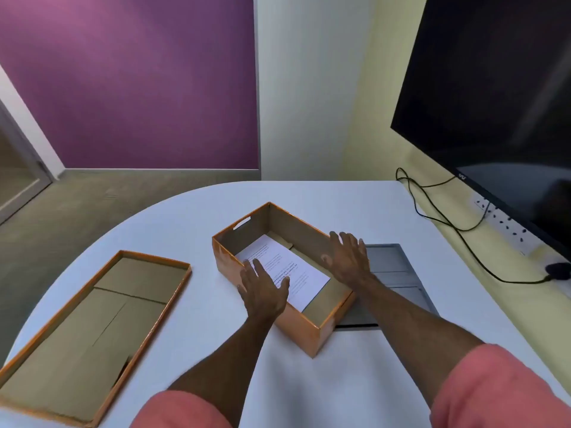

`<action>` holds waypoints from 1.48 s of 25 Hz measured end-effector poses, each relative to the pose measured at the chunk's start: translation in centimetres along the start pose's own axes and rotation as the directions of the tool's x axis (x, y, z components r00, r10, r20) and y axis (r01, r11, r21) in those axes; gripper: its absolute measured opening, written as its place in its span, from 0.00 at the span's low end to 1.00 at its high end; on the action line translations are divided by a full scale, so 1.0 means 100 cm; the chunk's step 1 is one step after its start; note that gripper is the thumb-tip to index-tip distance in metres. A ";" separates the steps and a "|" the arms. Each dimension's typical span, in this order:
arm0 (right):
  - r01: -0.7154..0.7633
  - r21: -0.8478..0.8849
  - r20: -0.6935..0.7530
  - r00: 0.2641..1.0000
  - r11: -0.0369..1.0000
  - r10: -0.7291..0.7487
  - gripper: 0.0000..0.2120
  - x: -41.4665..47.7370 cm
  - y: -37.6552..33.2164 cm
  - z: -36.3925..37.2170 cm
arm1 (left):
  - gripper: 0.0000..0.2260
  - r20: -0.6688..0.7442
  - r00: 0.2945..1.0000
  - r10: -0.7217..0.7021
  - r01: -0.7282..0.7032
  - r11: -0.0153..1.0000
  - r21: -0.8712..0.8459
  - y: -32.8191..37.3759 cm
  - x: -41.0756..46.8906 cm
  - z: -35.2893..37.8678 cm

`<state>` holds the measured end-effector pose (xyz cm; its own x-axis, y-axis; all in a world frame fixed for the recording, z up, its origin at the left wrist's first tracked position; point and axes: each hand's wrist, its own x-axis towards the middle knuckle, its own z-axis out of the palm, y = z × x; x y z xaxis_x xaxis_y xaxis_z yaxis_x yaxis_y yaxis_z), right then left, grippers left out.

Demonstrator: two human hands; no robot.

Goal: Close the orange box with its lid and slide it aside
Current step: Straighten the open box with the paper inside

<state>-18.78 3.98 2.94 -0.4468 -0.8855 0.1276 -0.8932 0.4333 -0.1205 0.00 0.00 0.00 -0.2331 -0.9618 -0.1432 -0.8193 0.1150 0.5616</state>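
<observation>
The orange box (306, 329) stands open at the table's centre, turned at an angle, with a printed white sheet (296, 273) lying inside. Its lid (92, 316) lies upside down at the left, brown inside facing up, well apart from the box. My left hand (264, 288) hovers flat over the box's near long wall, fingers spread, holding nothing. My right hand (349, 257) is spread over the far long wall at the right, also holding nothing. Whether the palms touch the rims cannot be told.
A grey flat panel (398, 273) lies on the white table (355, 381) just right of the box. A black screen (494, 103) hangs at the right wall, with a cable (457, 233) and a power strip (506, 223) below it. The table's rounded edge curves off at the left.
</observation>
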 end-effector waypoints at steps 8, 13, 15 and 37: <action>-0.004 0.050 0.170 0.985 0.999 -0.005 0.23 0.062 0.036 0.034 | 0.38 -0.091 0.898 -0.430 0.343 0.814 -0.469 -0.002 0.039 0.035; -0.059 0.123 0.282 0.959 0.991 0.022 0.17 0.077 0.044 0.042 | 0.29 -0.070 0.954 -0.292 0.227 0.852 -0.471 -0.004 0.034 0.045; -0.099 0.163 0.251 0.966 0.982 0.056 0.18 0.079 0.042 0.043 | 0.28 -0.076 0.973 -0.216 0.157 0.870 -0.467 -0.005 0.031 0.045; -0.495 0.499 0.128 0.854 0.711 0.505 0.09 -0.159 0.022 0.013 | 0.17 0.092 0.983 0.160 -0.115 0.920 -0.374 -0.055 -0.079 -0.029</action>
<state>-13.57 18.83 -0.63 -0.8258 -0.5585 -0.0778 -0.3881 0.6629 -0.6402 7.88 6.27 0.45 -0.4086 -0.9040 -0.1258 -0.5316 0.1238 0.8379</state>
